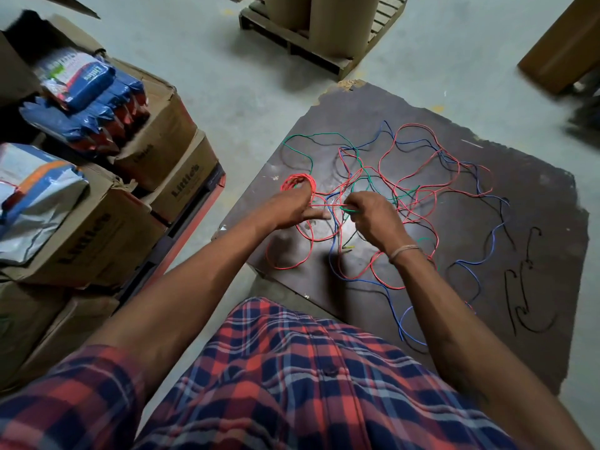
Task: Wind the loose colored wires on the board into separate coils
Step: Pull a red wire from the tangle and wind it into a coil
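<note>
From the head camera, your left hand wears a started red coil on its fingers; your right hand pinches the red wire feeding it. It looks light and springy, tangled with others on the board; grip near the coil. The boxes read "Little's".

A pale grey concrete floor fills the room. At the left, brown cartons printed "Little's" stand stacked on a red pallet, with blue packets lying on top. Farther back, tall cardboard rolls stand on a wooden pallet. At the upper right, blurred, sits what may be another carton. Light glares off the floor.
</note>
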